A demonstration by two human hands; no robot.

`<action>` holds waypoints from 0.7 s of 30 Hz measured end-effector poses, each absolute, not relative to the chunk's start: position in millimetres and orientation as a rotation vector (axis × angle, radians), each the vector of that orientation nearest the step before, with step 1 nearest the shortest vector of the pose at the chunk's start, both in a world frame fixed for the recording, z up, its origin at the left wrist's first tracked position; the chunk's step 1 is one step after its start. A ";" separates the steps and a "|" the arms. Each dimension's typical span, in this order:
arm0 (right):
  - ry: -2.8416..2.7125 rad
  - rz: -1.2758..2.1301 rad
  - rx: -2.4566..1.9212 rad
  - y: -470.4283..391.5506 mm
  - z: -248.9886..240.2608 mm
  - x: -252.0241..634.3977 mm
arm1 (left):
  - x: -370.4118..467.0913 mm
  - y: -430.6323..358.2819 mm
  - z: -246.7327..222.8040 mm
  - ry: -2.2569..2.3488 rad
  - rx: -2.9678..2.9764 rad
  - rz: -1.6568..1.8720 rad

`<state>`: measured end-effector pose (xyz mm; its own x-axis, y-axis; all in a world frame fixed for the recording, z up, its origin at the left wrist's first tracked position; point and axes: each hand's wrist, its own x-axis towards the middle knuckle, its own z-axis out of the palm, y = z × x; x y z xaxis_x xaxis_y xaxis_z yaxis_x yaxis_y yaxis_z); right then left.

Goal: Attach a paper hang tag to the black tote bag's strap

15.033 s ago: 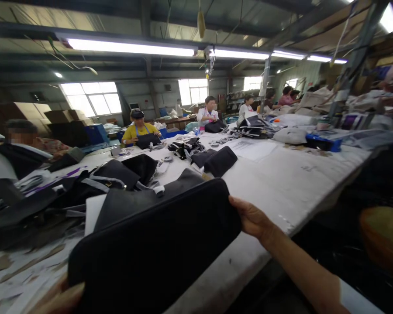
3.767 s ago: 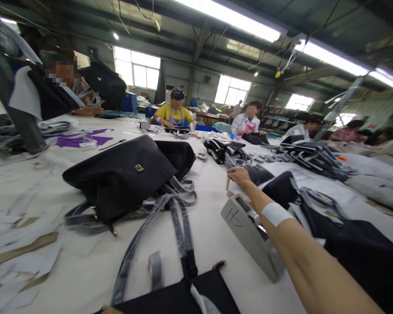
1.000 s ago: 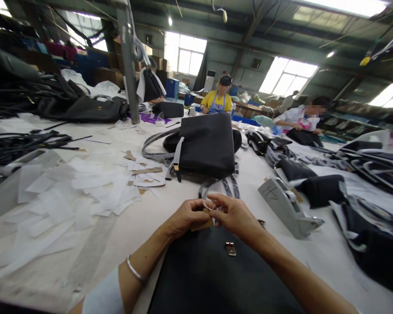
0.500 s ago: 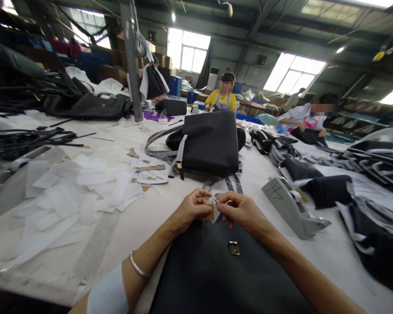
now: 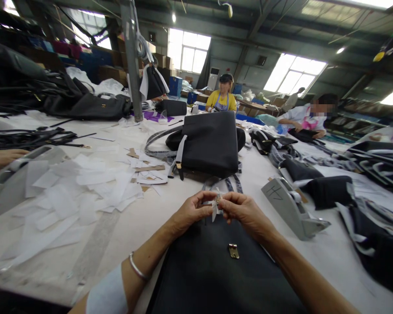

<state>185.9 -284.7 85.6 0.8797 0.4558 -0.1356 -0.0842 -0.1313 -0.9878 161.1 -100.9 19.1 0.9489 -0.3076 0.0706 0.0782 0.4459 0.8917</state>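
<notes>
Both hands meet at the top edge of a black leather bag (image 5: 212, 270) lying in front of me. My left hand (image 5: 190, 213) is closed, thumb and fingers pinching a small crumpled piece of white paper (image 5: 214, 213). On the other side of it, my right hand (image 5: 244, 211) pinches the same paper with thumb and index finger. A tiny gold-coloured spot shows between the fingertips, too small to name. A gold metal clasp (image 5: 233, 251) sits on the bag below my right hand. Farther back stands another black bag (image 5: 211, 141) with wrapped straps.
Loose white paper strips (image 5: 68, 187) cover the table at left. A grey tape dispenser (image 5: 291, 209) stands at right, another (image 5: 22, 183) at left, with another person's hand (image 5: 5, 159) beside it. Black bag parts (image 5: 329, 189) lie at right. Two co-workers sit across the table.
The paper between my fingers has turned and crumpled, and the brown piece by my left thumb no longer shows. Another person's hand has come in at the left edge.
</notes>
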 end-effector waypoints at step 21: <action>-0.226 0.466 -1.684 -288.0 96.3 188.0 | 155.9 -93.2 30.8 -0.329 1.385 -0.488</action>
<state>188.0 -288.0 96.3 0.8971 0.4058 -0.1747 -0.1134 -0.1707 -0.9788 155.9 -93.2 30.8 0.8571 -0.5116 -0.0604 0.1355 0.1107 0.9846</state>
